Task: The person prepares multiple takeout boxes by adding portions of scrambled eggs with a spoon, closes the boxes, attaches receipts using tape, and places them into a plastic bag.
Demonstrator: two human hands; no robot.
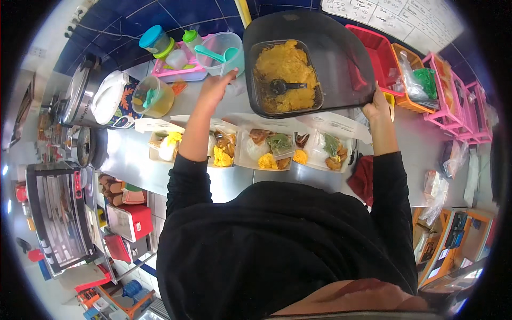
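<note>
My left hand (216,90) is closed at the handle side of a clear plastic jug (203,60), and a turquoise spoon (214,54) lies in the jug. My right hand (378,103) grips the right edge of a large black tray (340,56). On the tray's left half sits a rectangular container (320,98) of yellow-orange crumbly food (280,64), with a black scoop (286,86) resting in it. Below my hands stands a row of open paper meal boxes (262,168) holding rice, yellow food, fried pieces and green packets. My left forearm partly covers one box.
A tub of yellowish liquid (154,98) and a Miyako rice cooker (80,100) stand left. Red (376,56) and orange baskets (412,102) and a pink rack (452,100) line the right. A dark red cloth (362,180) lies by the counter's near edge.
</note>
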